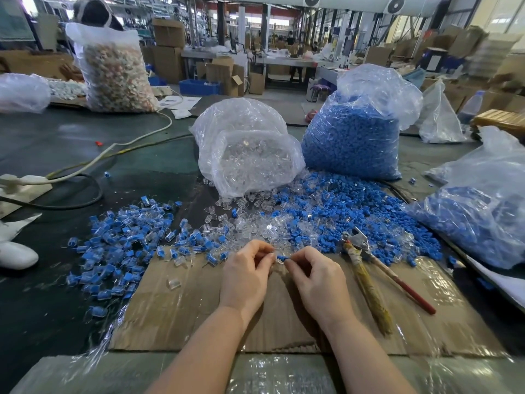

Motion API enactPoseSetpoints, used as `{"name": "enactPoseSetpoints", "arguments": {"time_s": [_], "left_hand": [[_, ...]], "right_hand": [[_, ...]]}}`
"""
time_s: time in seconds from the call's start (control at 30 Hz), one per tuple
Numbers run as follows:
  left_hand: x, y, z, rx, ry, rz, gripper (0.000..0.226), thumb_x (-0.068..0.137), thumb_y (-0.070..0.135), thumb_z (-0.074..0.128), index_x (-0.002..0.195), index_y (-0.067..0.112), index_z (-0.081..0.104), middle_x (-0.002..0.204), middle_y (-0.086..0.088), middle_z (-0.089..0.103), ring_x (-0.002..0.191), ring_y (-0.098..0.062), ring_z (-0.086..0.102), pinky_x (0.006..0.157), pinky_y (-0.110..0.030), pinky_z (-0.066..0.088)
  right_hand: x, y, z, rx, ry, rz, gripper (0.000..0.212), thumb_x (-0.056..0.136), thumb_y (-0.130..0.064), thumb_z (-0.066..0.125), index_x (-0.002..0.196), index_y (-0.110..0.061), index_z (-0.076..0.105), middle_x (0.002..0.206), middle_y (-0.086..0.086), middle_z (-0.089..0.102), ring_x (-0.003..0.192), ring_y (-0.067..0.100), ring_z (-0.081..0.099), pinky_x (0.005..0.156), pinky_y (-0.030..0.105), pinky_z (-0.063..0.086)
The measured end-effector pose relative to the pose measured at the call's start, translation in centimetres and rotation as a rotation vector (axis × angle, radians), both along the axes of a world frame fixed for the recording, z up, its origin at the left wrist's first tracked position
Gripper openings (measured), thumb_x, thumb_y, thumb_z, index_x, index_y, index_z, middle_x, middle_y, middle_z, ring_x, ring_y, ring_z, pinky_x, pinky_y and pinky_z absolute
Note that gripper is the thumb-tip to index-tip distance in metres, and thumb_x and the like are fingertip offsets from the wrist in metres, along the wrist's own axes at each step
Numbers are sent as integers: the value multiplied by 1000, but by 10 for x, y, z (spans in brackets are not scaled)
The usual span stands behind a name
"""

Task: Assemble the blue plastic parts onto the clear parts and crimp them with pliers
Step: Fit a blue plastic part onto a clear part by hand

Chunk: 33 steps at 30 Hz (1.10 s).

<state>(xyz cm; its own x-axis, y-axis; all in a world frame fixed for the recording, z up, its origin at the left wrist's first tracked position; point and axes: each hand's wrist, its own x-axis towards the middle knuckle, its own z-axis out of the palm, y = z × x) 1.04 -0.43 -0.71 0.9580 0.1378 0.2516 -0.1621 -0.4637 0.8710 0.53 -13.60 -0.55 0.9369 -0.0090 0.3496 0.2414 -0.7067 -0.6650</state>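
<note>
My left hand (246,273) pinches a small clear part (277,260) over the cardboard sheet (181,314). My right hand (315,277) pinches a blue part (282,257) whose end meets the clear part between my fingertips. The pliers (369,268), with taped and red handles, lie on the cardboard just right of my right hand, nobody touching them. Loose blue parts (341,206) and loose clear parts (250,223) are heaped beyond my hands. A spread of joined blue-and-clear pieces (119,245) lies to the left.
A bag of clear parts (250,149) and a bag of blue parts (355,137) stand at the back. Another bag holding blue pieces (483,217) sits at the right. Cables and a power strip (25,183) lie far left. A lone clear part (174,283) rests on the cardboard.
</note>
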Motion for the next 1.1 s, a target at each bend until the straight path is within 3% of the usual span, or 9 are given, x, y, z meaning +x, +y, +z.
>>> {"name": "enactPoseSetpoints", "arguments": {"time_s": [0.3,0.53,0.7,0.87,1.1], "left_hand": [[1,1,-4,1,68,-114,24,86,13,64,78,36,62,75,13,68,75,0,64,77,-25,54],[0,1,-3,17,53,-95,27,88,15,61,76,39,58,72,19,64,73,9,60,71,-12,49],[1,1,-3,5,58,-89,24,90,14,59,83,38,58,80,15,64,79,0,61,74,-16,51],[1,2,-2,-1,53,-119,20,91,13,58,94,32,61,84,10,67,80,-6,64,77,-32,55],[1,2,-2,-7,48,-131,18,90,14,59,89,32,64,78,11,67,75,-3,63,75,-30,55]], "right_hand": [[0,1,0,-45,-1,3,13,84,-28,66,76,-18,62,74,-5,65,72,14,57,68,30,43],[0,0,-1,-13,-9,42,12,85,-29,66,84,-16,66,79,-6,67,79,14,59,75,35,48],[0,0,0,24,-69,49,11,82,-25,71,90,-19,66,81,-11,63,79,11,57,76,32,49],[-1,1,2,27,-141,119,21,79,-12,72,99,-20,70,88,-12,63,83,9,58,77,31,50],[1,-1,0,35,-143,134,16,80,-12,71,95,-18,72,84,-9,63,76,11,56,71,35,50]]}}
